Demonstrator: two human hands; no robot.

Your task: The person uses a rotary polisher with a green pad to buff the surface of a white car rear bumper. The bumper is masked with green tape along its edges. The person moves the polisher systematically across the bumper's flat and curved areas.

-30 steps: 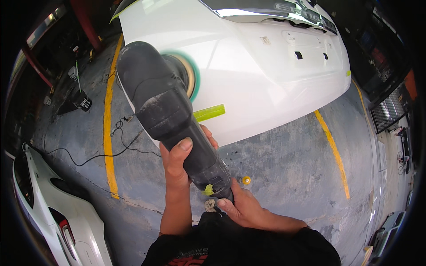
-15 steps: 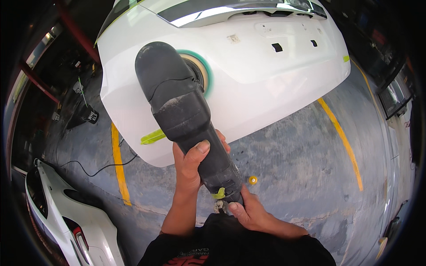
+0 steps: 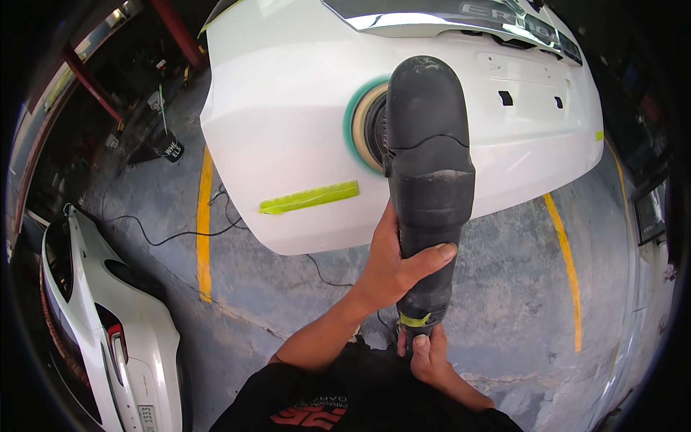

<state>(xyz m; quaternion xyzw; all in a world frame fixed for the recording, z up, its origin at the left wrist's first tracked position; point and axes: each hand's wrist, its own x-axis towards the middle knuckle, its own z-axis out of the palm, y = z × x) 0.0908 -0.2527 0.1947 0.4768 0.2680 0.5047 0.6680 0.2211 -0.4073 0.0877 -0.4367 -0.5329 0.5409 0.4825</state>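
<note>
A black power polisher is gripped in both hands, its head leaning over a white car body panel. The round teal-rimmed pad faces the panel and looks blurred at its edge; its exact contact is partly hidden by the tool. My left hand wraps the middle of the polisher's body, thumb across the top. Lower down, my right hand closes round the tool's rear end by the cord. A strip of yellow-green tape sticks to the panel's lower left part, left of the tool.
A black cable runs over the grey floor, which bears yellow lines. Lower left stands a white car. A black bucket is at the far left, near a red post.
The polisher and both hands have swung to the right across the panel, and the tool now stands more upright. The whole tape strip has come into view. Both hands keep their grip.
</note>
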